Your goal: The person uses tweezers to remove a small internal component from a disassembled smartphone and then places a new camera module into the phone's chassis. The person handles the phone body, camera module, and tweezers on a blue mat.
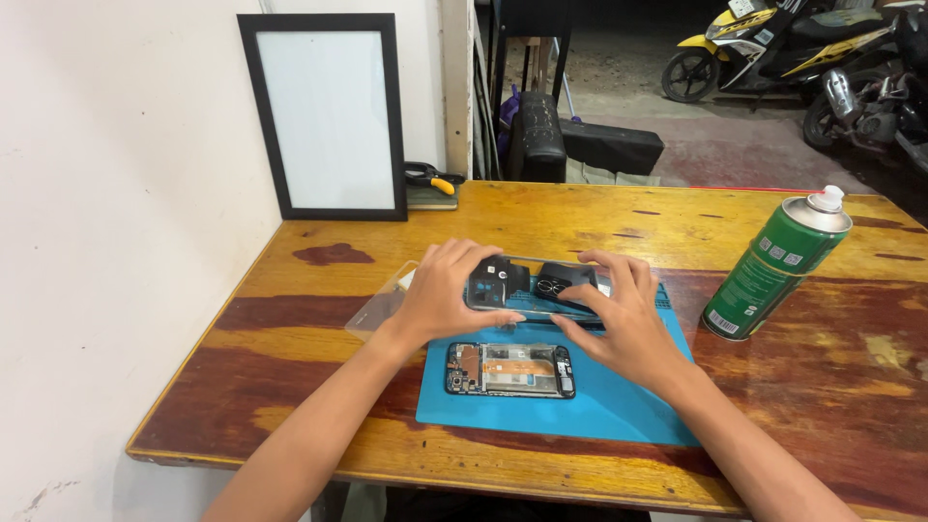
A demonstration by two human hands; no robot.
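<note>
My left hand [447,288] and my right hand [621,311] together hold a dark phone part [527,283], a flat panel with a camera cutout, just above the far edge of a blue work mat [619,406]. The left fingers wrap its left end; the right fingers press along its right end and lower edge. Below the hands, an opened phone body [509,369] lies flat on the mat with its inner boards and metal plate showing.
A green spray can [776,270] stands right of the mat on the wooden table [319,319]. A clear plastic piece [379,307] lies left of my left hand. A black-framed white board [327,116] leans on the wall; pliers [430,178] lie behind. Scooters are parked beyond.
</note>
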